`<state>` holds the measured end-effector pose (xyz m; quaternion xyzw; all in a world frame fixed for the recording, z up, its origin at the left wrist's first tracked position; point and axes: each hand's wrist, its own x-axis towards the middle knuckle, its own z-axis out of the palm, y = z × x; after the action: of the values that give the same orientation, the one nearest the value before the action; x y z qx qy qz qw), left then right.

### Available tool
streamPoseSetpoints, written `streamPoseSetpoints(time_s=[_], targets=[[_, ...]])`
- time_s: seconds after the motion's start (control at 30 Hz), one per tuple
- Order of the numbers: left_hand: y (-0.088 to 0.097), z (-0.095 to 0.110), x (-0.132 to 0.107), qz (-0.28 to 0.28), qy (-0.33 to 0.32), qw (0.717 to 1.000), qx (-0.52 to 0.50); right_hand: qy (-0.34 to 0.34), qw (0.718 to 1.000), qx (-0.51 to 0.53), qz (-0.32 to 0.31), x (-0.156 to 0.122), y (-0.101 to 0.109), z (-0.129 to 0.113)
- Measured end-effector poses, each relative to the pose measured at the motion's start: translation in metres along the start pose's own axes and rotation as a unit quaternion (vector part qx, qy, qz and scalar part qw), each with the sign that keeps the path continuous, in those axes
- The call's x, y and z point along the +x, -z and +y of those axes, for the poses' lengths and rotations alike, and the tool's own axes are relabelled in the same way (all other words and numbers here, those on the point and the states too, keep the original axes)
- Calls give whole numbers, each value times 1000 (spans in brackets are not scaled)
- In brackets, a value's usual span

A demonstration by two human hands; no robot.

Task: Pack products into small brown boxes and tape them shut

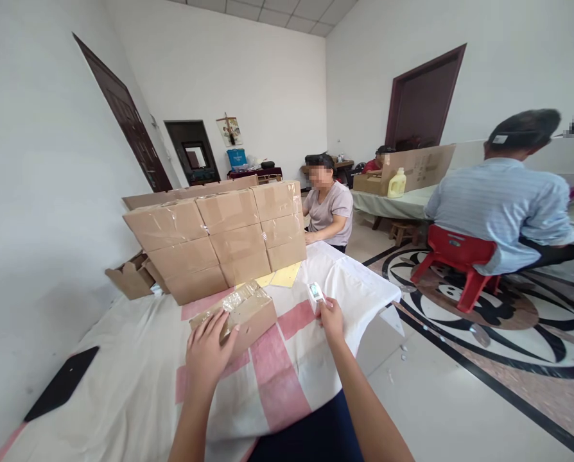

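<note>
A cardboard box (254,319) with clear tape and some small dark specks on its top lies on the cloth in front of me. My left hand (208,340) rests on its near left part, fingers spread and thumb apart. To the right of the box, above the cloth, my right hand (332,319) is closed around a small white object (315,292) with a greenish panel on its face. Its exact kind is unclear. Right-hand fingers partly cover its lower end.
Taped cardboard boxes (239,234) form a stacked wall behind the box, with yellow sheets (287,276) at its foot. A black flat object (63,384) lies at left. A co-worker (332,208) sits beyond the table; another person (503,205) sits right on a red chair (460,250).
</note>
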<state>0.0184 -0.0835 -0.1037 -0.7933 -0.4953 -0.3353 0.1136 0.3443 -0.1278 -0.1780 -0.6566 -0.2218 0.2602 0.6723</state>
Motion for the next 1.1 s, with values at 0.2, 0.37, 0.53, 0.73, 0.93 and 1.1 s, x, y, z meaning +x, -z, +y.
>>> streamPoseSetpoints(time_s=[0.2,0.37,0.53,0.73,0.93,1.1], targets=[[1,1,1,13,-3,1000,5,16,1000,14,-16,0,0,0],[4,3,0,16,-12,1000,1,25,999,18,-28,-2,1,-1],[3,5,-3,25,-9,1000,-5,21,999,-3,-33,-1,1,-3],[0,5,1,41,11,999,-22,27,998,-42,-28,-1,-1,8],[-6,-2,10,38,25,998,-33,32,997,-67,-22,-4,0,9],[-6,-10,10,38,7,999,-33,37,998,-42,-31,-20,0,-2]])
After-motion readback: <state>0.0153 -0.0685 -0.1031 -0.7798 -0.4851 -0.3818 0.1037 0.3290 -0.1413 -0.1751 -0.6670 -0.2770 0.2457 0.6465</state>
